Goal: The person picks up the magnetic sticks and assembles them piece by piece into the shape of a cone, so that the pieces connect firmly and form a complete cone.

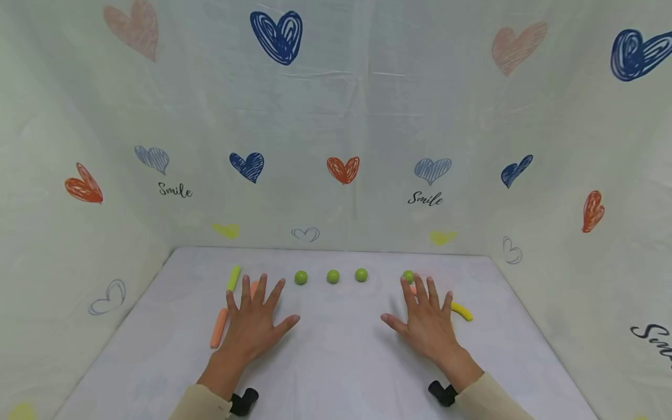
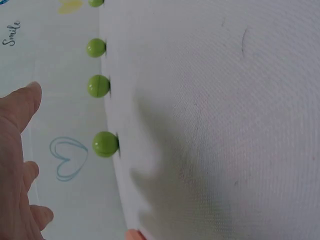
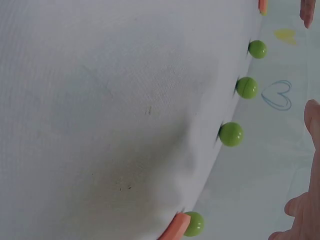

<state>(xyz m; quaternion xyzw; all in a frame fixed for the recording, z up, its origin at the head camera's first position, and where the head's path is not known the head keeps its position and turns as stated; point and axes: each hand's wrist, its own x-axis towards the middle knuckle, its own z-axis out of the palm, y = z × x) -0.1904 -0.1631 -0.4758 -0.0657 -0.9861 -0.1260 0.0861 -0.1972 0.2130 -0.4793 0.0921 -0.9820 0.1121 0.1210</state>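
Observation:
My left hand [image 1: 253, 328] hovers with fingers spread above the white table, its palm downward and holding nothing. Beside it lie a salmon-orange stick [image 1: 219, 328] and a yellow-green stick [image 1: 233, 278]; another orange piece [image 1: 254, 288] shows partly behind its fingers. My right hand [image 1: 429, 326] is likewise spread over the table and holds nothing. Its fingertips overlap a green ball [image 1: 408, 275] in the head view. A curved yellow piece [image 1: 462, 311] pokes out past its little finger. In the right wrist view an orange stick [image 3: 175, 228] lies against that ball.
Three more green balls, including a middle one [image 1: 333, 276], stand in a row toward the back of the table [image 1: 336, 361]. White cloth walls [image 1: 378, 128] printed with hearts and "Smile" enclose the back and both sides. Dark wrist cameras sit below both hands.

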